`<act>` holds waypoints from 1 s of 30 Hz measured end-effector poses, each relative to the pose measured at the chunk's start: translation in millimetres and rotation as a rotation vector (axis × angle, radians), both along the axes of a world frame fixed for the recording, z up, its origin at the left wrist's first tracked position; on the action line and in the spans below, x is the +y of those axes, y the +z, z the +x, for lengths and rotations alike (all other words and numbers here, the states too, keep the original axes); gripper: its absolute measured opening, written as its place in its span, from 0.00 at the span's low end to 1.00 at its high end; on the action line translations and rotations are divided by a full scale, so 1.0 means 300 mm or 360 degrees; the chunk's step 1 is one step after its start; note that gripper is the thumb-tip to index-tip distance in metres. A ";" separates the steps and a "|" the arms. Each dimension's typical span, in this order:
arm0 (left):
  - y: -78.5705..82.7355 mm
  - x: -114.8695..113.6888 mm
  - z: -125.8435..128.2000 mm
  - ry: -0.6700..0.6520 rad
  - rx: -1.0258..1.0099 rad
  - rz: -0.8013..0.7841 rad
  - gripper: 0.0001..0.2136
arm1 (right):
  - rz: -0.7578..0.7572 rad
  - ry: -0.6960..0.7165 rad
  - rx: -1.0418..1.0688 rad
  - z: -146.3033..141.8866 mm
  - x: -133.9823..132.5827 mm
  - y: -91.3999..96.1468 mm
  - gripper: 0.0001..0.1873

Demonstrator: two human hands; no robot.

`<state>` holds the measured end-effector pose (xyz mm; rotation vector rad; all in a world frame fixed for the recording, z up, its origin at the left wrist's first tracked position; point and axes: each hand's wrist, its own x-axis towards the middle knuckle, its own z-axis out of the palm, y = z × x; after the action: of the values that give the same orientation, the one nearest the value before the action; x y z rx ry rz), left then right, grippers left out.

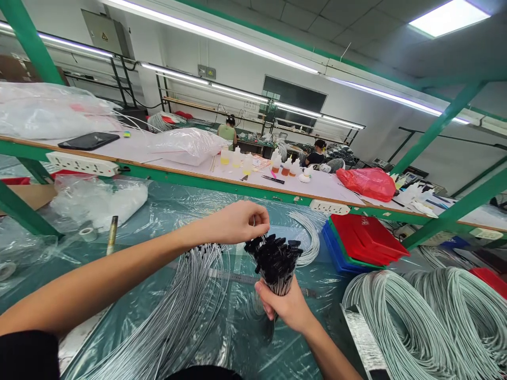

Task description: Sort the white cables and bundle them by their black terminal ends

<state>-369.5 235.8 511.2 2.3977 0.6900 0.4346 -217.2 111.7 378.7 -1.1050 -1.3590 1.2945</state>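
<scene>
My right hand (285, 305) is wrapped round an upright bundle of thin grey cables tipped with black connectors (276, 259), held above the bench. My left hand (236, 222) reaches across from the left and pinches at the black tips on the bundle's top left. Whether it grips a single connector is hard to see. A loose fan of the same grey cables (186, 306) lies under my left forearm on the green, plastic-covered bench (166, 211).
Large coils of grey cable (431, 316) fill the right. Stacked red and blue trays (362, 240) sit behind them. A shelf (222, 179) above holds power strips, plastic bags, small bottles, a red bag (368, 182). Two people sit at far benches.
</scene>
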 end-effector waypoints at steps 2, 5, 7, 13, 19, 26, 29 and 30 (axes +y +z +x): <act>-0.017 -0.001 0.004 -0.0014 -0.0155 0.0061 0.10 | -0.0002 -0.0003 0.0021 -0.002 0.007 0.000 0.30; -0.042 -0.001 0.003 -0.0063 -0.0319 0.0079 0.11 | -0.0027 -0.0021 0.0095 -0.001 0.014 -0.006 0.29; -0.052 -0.003 -0.002 -0.0036 -0.0348 0.0063 0.12 | -0.0032 -0.0013 0.0155 0.002 0.016 -0.009 0.29; -0.039 -0.019 -0.018 -0.0081 -0.0248 -0.0055 0.16 | -0.0031 0.0008 0.0233 0.013 0.016 -0.011 0.28; -0.028 -0.040 -0.027 -0.0179 -0.0205 -0.0187 0.18 | -0.0003 -0.0028 0.0212 0.019 0.013 -0.004 0.29; -0.019 -0.054 -0.034 -0.0244 -0.0230 -0.0180 0.19 | 0.0043 0.0000 0.0231 0.025 0.016 -0.010 0.30; -0.021 -0.053 -0.034 -0.0273 -0.0224 -0.0154 0.19 | 0.0053 0.0008 0.0258 0.023 0.018 -0.012 0.30; -0.023 -0.051 -0.032 -0.0273 -0.0231 -0.0136 0.19 | 0.0050 0.0009 0.0261 0.023 0.018 -0.012 0.30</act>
<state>-379.3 220.4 504.3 2.2955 0.4259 0.4909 -210.4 117.1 375.1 -0.9527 -1.2568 1.3331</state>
